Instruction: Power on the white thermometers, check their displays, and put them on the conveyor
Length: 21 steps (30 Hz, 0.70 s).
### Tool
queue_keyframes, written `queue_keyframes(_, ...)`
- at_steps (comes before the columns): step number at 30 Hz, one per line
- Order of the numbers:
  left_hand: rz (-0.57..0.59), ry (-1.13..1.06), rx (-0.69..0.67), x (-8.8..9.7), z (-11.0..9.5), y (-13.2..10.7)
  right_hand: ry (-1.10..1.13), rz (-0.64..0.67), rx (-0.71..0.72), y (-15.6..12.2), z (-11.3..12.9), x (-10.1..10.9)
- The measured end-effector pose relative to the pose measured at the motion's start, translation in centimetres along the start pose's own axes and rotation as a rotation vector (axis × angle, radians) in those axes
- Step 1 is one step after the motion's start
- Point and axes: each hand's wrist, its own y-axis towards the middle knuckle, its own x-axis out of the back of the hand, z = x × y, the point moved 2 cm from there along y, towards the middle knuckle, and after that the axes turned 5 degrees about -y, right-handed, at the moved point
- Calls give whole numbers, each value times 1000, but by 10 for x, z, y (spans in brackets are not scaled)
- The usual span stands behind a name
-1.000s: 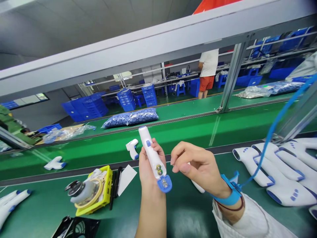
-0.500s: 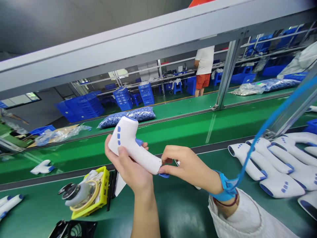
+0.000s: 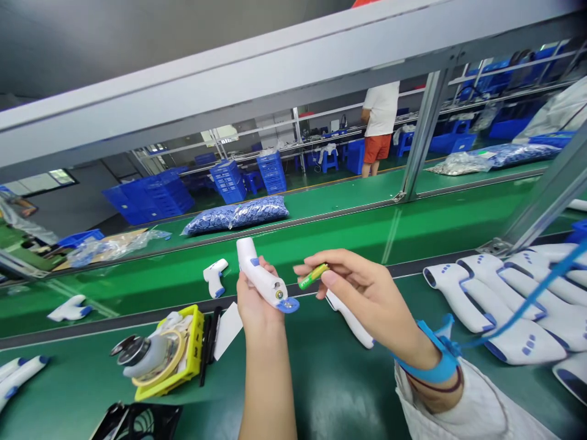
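Note:
In my left hand (image 3: 257, 305) lies a white and blue infrared thermometer (image 3: 259, 274), its handle end tilted toward me. The blue battery cap (image 3: 288, 305) at that end hangs open, and a round metal battery end shows in the opening. My right hand (image 3: 362, 290), with a blue wrist strap (image 3: 435, 360) on its wrist, pinches a green and yellow battery (image 3: 314, 276) a short way right of the handle, apart from it. Below the right fingers another white thermometer (image 3: 352, 321) lies on the green bench, partly hidden by the hand.
Several white thermometers (image 3: 527, 336) are heaped at the right. A yellow basket (image 3: 195, 348) with a bottle (image 3: 142, 354) stands on the left, near a black fan (image 3: 137, 421). More thermometers lie on the green belt (image 3: 321, 244). A person (image 3: 380, 128) stands in the background.
The thermometer has turned in my left hand so its open handle end faces me. My right hand has drawn away to the right with the battery now visible. Another thermometer has come into view on the belt.

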Motion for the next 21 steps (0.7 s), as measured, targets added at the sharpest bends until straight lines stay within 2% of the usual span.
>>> queue_keyframes(4, -67, -41, 69, -9, 7, -12, 116, 89, -81, 5, -8, -3)
queue_keyframes(8, -81, -22, 62, -14, 10, -20, 185, 174, -155, 7, -13, -6)
queue_keyframes(12, -87, -4, -40, -16, 10, -23, 16, 148, -219, 5, -16, -7)
queue_keyframes(14, -93, -5, -97, -16, 11, -23, -149, 77, -141, 2, -16, -8)
queue_keyframes(16, -93, -11, -92, -15, 12, -23, -293, -24, 29, -1, -14, -9)
queue_keyframes(18, -77, -17, 18, -13, 15, -22, -334, -72, 230, -2, -9, -11)
queue_keyframes(19, -65, -17, 99, -12, 17, -22, -319, -53, 312, -2, -8, -13)
queue_keyframes(21, -30, -14, 262, -11, 22, -23, -273, 67, 398, 0, -7, -15)
